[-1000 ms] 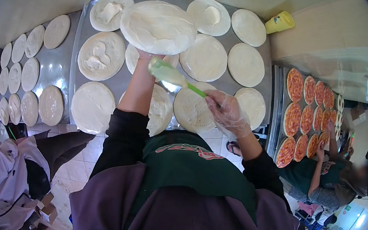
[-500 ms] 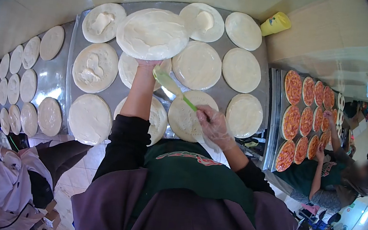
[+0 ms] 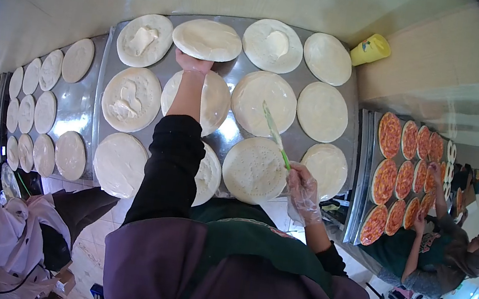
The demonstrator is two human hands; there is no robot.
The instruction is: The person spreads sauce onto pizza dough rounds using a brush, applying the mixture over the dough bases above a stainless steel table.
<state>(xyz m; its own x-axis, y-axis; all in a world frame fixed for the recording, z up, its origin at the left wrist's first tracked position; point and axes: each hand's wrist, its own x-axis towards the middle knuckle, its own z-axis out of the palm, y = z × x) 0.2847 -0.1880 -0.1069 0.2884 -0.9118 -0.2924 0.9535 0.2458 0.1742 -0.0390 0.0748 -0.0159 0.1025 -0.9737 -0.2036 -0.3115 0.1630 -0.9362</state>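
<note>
At upper centre the left hand [image 3: 193, 62] supports a pale dough round [image 3: 208, 39], its closure hidden, so I cannot tell; right of centre the gloved right hand [image 3: 303, 193] grips a green-handled spatula [image 3: 276, 135]

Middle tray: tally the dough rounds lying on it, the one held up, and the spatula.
Dough rounds lying on the tray: 11
Raised dough round on the left hand: 1
Spatula in the right hand: 1
Total: 13

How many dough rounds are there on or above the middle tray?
12 dough rounds: four in the near row, one partly hidden by the left sleeve; four in the middle row; three in the far row, plus one held up by the left hand.
</note>
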